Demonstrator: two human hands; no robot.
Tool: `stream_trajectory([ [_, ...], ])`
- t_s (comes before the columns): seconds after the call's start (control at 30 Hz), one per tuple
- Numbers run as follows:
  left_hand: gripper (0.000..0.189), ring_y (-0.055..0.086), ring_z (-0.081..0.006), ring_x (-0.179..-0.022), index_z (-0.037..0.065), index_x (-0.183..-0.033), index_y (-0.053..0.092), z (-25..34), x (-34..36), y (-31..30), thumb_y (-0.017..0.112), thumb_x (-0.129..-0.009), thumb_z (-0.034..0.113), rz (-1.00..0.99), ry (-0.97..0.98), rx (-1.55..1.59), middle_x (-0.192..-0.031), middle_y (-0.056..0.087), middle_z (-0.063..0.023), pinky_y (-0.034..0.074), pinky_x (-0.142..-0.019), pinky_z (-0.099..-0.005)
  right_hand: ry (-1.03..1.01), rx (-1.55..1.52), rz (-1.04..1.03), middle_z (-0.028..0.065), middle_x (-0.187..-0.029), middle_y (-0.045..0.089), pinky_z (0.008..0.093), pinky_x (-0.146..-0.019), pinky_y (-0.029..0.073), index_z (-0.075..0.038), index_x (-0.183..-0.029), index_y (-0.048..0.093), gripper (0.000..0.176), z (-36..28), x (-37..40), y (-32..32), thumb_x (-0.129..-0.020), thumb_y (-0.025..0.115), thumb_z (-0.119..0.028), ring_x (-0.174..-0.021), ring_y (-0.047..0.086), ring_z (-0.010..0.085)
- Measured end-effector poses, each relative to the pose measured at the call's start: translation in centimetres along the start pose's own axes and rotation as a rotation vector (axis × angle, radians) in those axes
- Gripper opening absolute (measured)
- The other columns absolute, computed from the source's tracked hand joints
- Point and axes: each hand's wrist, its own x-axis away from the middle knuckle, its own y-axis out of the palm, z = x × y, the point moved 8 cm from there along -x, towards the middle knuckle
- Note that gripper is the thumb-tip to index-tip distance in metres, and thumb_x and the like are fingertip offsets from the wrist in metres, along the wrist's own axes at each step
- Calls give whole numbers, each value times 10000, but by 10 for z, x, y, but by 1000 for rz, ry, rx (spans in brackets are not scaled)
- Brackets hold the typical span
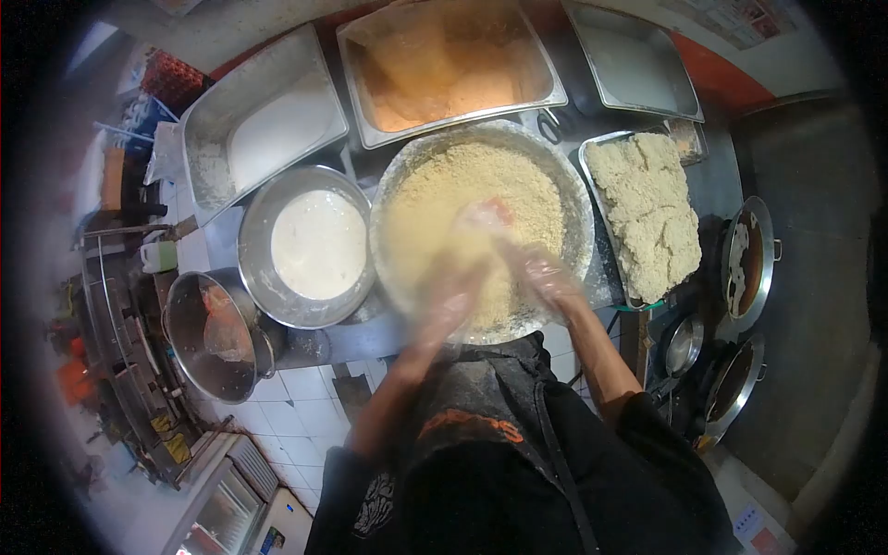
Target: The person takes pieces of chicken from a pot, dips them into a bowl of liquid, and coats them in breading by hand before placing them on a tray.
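A wide round metal bowl of pale breadcrumbs fills the centre of the view, directly under both hands. Beyond the hands, a rectangular steel pan of orange liquid sits against the wall. To the right of the right hand lies a rectangular metal tray heaped with crumb-coated pieces. To the left of the left hand stands a round metal bowl of white batter.

The left hand and the right hand are both down in the crumbs, smeared by fast motion, so it cannot be told whether the fingers are spread or closed around anything. Just beyond the fingertips a small pinkish-orange piece of food shows half-buried in the crumbs; whether either hand touches it is unclear.

The step in hand looks like pressing crumbs onto that piece. The next move would call for a full, even coat, then a gentle lift across to the tray on the right, without knocking crumbs loose.
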Motion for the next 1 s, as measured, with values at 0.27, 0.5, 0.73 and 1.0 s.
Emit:
stream_trajectory([
  [0.27,876,580,-451,-1220,-135,-1428,404,-22,-10,6,651,-914,529,-15,-281,20,-1253,585,-363,474,-1033,-450,-168,267,-78,207,-1074,692,471,-863,532,4,-1236,618,565,17,-18,49,-1063,399,-487,-952,676,327],
  [0.5,926,383,-461,-1422,-67,-1550,235,18,19,-34,685,-927,448,246,-205,387,-1495,380,-360,300,-1197,-508,82,-226,71,152,-1150,705,421,-984,482,-63,-1314,642,593,22,0,-15,-1025,455,-545,-1094,646,290],
  [0.73,636,451,-305,-1406,-19,-1517,361,33,-24,2,618,-992,232,13,466,98,-1528,437,-197,362,-1176,-450,-709,554,201,119,-1266,666,437,-1112,429,-87,-1191,683,385,-107,-12,-1,-1041,477,-375,-1189,614,327],
  [1.0,626,451,-302,-1405,-10,-1510,377,-43,-77,49,618,-993,247,-344,168,562,-1526,443,-188,363,-1176,-451,-875,657,189,26,-1436,581,467,-1209,303,-230,-1322,655,461,-108,-86,73,-1013,450,-504,-1411,443,234],
])
